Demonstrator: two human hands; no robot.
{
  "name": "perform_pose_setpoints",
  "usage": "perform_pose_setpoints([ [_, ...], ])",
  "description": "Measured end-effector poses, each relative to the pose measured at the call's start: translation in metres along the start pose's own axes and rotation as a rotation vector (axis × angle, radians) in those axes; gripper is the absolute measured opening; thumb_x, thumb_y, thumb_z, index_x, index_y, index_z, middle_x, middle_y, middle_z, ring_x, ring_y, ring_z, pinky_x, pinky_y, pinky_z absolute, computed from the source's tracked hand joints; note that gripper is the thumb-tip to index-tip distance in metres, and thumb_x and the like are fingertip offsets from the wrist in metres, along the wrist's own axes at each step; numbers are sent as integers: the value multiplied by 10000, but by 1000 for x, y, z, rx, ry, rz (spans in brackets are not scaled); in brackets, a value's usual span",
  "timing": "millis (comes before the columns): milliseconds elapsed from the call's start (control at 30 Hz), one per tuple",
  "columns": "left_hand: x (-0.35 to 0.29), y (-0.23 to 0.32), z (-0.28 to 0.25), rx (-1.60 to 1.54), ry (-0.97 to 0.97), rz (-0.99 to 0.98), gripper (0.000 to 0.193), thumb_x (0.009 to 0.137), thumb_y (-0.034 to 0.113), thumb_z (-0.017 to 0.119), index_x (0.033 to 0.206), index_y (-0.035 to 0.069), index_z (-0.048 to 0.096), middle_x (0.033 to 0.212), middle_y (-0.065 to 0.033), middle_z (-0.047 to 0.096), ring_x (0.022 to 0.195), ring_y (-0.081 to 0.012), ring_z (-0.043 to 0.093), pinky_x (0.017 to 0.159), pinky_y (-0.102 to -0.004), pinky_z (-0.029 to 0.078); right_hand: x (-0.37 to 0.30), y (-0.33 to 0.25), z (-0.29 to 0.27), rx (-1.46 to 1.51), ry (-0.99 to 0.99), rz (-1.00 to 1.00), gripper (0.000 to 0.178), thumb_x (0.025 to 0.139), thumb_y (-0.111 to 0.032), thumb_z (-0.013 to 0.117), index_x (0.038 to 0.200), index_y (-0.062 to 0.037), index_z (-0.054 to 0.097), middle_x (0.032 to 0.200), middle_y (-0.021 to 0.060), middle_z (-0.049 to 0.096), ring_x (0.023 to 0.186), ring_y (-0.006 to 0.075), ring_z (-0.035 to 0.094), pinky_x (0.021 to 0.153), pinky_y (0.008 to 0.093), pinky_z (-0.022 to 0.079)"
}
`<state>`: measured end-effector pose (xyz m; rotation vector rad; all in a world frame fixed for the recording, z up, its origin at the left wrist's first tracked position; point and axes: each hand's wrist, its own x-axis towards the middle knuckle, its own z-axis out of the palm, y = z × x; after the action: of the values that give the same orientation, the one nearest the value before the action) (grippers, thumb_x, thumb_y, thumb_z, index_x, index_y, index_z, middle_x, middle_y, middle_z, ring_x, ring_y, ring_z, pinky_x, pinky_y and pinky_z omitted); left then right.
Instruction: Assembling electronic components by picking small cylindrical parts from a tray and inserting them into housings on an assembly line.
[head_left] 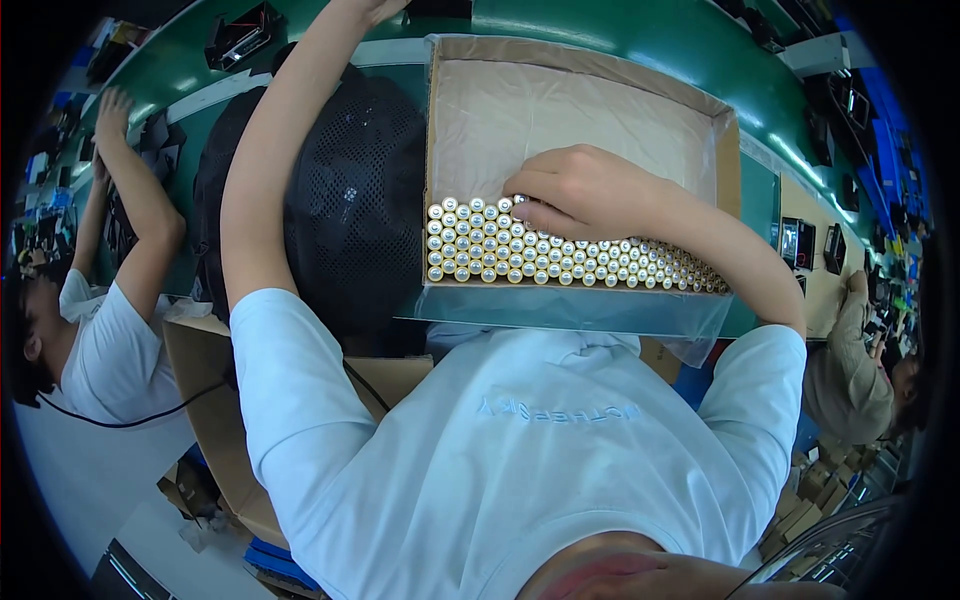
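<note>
— Right hand [580,190]?
— Thumb and fingers drawn close at top row of silver-ended cylinders [560,256]; cannot tell if clamped on one.
— Cylinders where?
— Packed, round ends up, near side of cardboard box [729,175].
— Left hand [378,8]?
— Cut off by upper edge; grip, cannot tell.

The pale-blue T-shirt [520,470] has short sleeves [295,370] and tonal lettering [556,411].
</note>
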<state>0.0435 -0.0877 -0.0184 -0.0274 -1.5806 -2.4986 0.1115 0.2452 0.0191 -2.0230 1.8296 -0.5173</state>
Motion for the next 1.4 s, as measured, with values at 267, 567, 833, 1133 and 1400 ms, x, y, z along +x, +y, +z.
perform_pose_setpoints([
  [267,-1,-7,-9,-56,26,-12,192,940,63,621,1126,19,603,1021,-104,673,826,-197,667,724,-297,553,-1,0,0,-47,49,-15,174,935,-192,611,972,-22,625,857,112,661,726,277,628,704,360,513],
  [567,4,-10,6,-28,54,-16,199,952,56,587,1147,25,563,1024,-102,646,839,-194,646,745,-309,544,1,9,-4,34,245,36,175,875,-171,694,935,-9,669,791,85,675,609,240,595,609,320,488],
  [833,5,-13,5,56,113,34,239,971,55,534,1207,30,512,1058,-108,607,869,-191,618,792,-331,534,49,46,-74,-17,564,320,191,935,-180,634,846,-36,723,678,18,676,520,115,513,517,274,430],
  [1133,2,-1,33,-15,227,-158,233,986,101,507,1212,42,513,1067,-107,600,862,-174,603,787,-326,521,144,132,-131,33,585,666,395,908,-310,578,781,45,694,629,97,641,561,218,571,584,329,488],
  [1400,2,3,35,-261,239,-118,275,975,143,553,1228,42,511,1055,-110,592,785,-167,589,727,-326,522,173,137,-124,26,379,632,356,889,-281,625,786,51,703,624,95,641,504,189,545,529,307,476],
])
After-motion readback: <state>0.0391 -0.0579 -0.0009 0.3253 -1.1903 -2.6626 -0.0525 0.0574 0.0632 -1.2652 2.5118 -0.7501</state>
